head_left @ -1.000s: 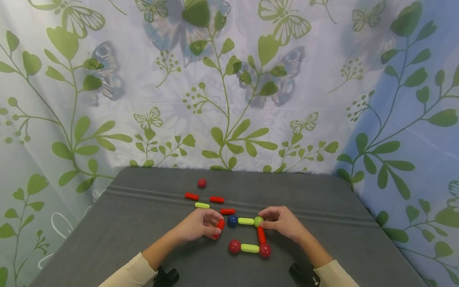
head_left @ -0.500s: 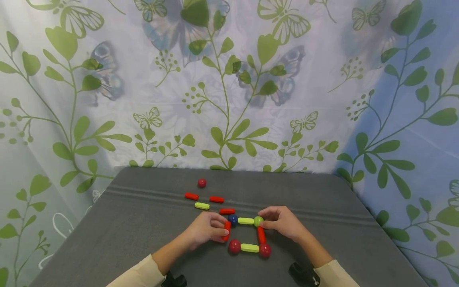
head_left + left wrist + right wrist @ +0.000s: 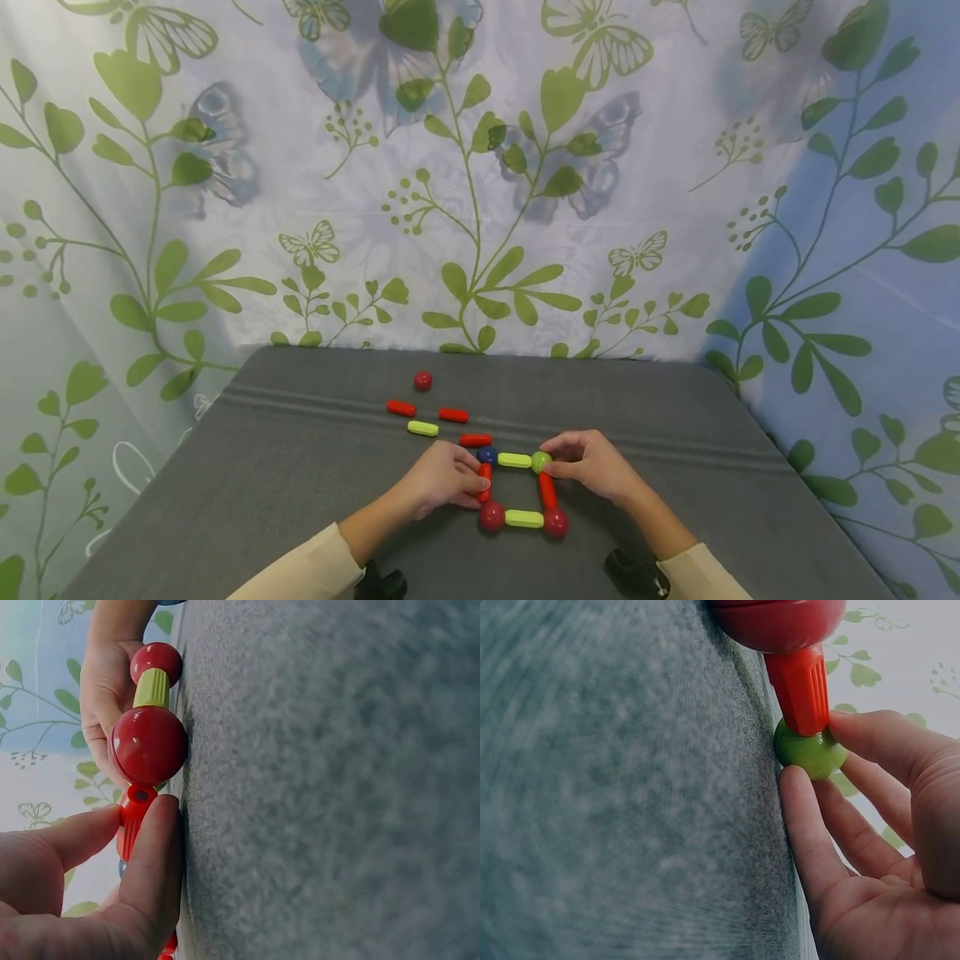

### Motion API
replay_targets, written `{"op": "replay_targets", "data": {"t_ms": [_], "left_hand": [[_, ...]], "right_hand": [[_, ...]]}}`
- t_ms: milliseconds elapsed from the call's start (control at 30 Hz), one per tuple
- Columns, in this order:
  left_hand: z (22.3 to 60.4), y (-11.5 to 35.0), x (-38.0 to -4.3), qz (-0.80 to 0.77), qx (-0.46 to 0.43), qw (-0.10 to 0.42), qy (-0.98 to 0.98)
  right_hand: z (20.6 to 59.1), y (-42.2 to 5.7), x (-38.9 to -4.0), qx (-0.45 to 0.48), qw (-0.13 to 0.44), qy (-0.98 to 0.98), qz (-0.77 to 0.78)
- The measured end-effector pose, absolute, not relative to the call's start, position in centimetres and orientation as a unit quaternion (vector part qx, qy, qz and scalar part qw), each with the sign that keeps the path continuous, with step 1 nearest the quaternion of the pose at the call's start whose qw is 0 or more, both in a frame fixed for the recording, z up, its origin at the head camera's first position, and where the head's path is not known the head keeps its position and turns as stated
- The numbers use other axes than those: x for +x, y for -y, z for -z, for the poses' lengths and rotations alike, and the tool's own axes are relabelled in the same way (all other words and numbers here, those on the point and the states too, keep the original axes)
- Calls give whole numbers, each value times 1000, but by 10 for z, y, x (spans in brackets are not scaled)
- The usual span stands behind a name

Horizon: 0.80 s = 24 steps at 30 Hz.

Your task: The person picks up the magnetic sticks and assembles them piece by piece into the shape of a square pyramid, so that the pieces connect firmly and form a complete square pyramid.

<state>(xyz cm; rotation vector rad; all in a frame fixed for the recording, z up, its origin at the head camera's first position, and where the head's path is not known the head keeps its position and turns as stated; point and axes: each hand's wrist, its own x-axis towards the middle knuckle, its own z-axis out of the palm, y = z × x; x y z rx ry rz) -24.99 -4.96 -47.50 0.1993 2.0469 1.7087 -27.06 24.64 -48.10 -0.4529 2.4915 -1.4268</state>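
Note:
My left hand [image 3: 444, 481] pinches a red magnetic rod [image 3: 486, 473] between thumb and finger. That rod lies along the left side of a square, between a blue ball [image 3: 487, 455] and a red ball [image 3: 148, 746], its end right at the red ball. At the far right corner, my right hand [image 3: 588, 465] holds a green ball [image 3: 810, 750] with its fingertips. A second red rod [image 3: 801, 691] joins the green ball to another red ball [image 3: 555, 523]. Yellow-green rods form the far side [image 3: 514, 460] and near side [image 3: 523, 518].
Beyond the left hand lie loose red rods [image 3: 453, 415] and a yellow-green rod [image 3: 423, 428]. One red rod [image 3: 476, 440] lies close to the blue ball. A loose red ball [image 3: 423, 381] sits farther back on the grey table [image 3: 300, 467]. A patterned curtain [image 3: 345, 167] hangs behind.
My left hand has moved right with the red rod, bringing it into the gap between the blue ball and the near red ball. The right hand has stayed at the green ball.

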Motion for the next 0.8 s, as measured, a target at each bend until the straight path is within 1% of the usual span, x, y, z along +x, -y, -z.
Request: {"op": "replay_targets", "data": {"t_ms": [333, 633, 800], "left_hand": [[467, 46, -248, -610, 63, 231, -755], [470, 45, -248, -607, 74, 212, -762], [473, 46, -248, -600, 75, 212, -768]], "right_hand": [[479, -246, -270, -158, 109, -855, 482], [477, -245, -270, -155, 111, -854, 483], [479, -244, -269, -148, 114, -854, 486]]}}
